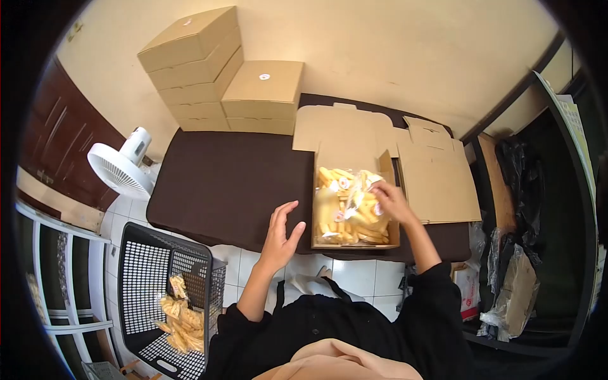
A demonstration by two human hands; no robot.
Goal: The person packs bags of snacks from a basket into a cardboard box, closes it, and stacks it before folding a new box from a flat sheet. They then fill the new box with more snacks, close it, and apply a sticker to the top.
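Note:
An open cardboard box (394, 243) stands on the dark brown covered table. Inside it lie several clear plastic bags of yellow stick-shaped snacks (329, 218) with small round labels. My right hand (391, 201) is over the right part of the box, its fingers closed on the top of a clear snack bag (362, 204). The bag's lower part looks slightly blurred. To the left of the box, my left hand (278, 239) hovers near the table's front edge, fingers spread and holding nothing. The box's lid (348, 130) is folded back toward the wall.
Closed boxes (196, 69) are stacked at the back left. Flattened cardboard (440, 180) lies right of the open box. A black basket (144, 272) with bagged snacks (183, 320) is at lower left, near a white fan (120, 166). A dark shelf rack (586, 190) stands at right.

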